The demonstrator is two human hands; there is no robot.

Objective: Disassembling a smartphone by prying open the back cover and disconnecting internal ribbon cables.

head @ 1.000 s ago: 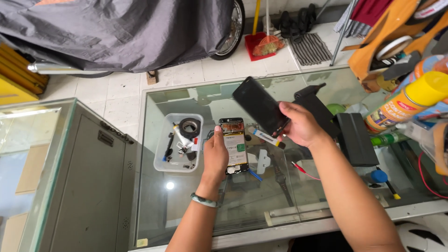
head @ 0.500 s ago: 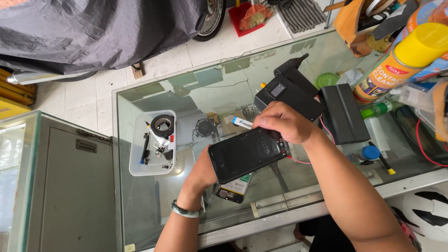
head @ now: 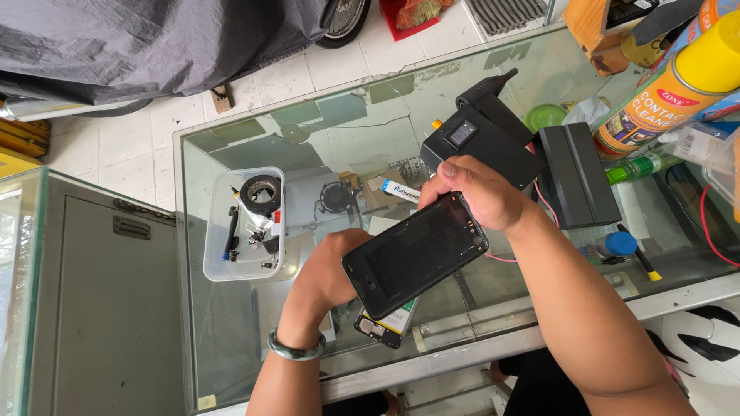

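1. Black and glossy, a phone back cover [head: 416, 258] is held tilted above a glass counter [head: 231, 339], gripped at its far right end by the right hand [head: 474, 192] and met at its near left corner by the left hand [head: 327, 270].
2. The right hand's fingers curl closed over the cover's far edge; the thumb is hidden behind the cover.
3. The left hand is closed loosely, its fingertips out of sight under the cover, so how it grips cannot be told. A green bangle [head: 297, 350] circles that wrist.
4. An opened phone body [head: 385, 323] lies on the glass just beneath the cover; only its near end shows, the rest is covered by the cover and the left hand.
5. Left of the hands stands a clear plastic tub [head: 216, 262] with a roll of black tape [head: 260, 192] and small tools inside, too small to tell apart.
6. Far of the right hand sits a black device with a small screen [head: 482, 142], partly masked by the knuckles; a white tube [head: 401, 190] lies beside it.
7. At the far right a yellow-capped spray can [head: 678, 77] is cut off by the frame edge.
8. A grey tarpaulin [head: 154, 38] covers a vehicle on the tiled floor beyond; one wheel [head: 347, 15] peeks out.
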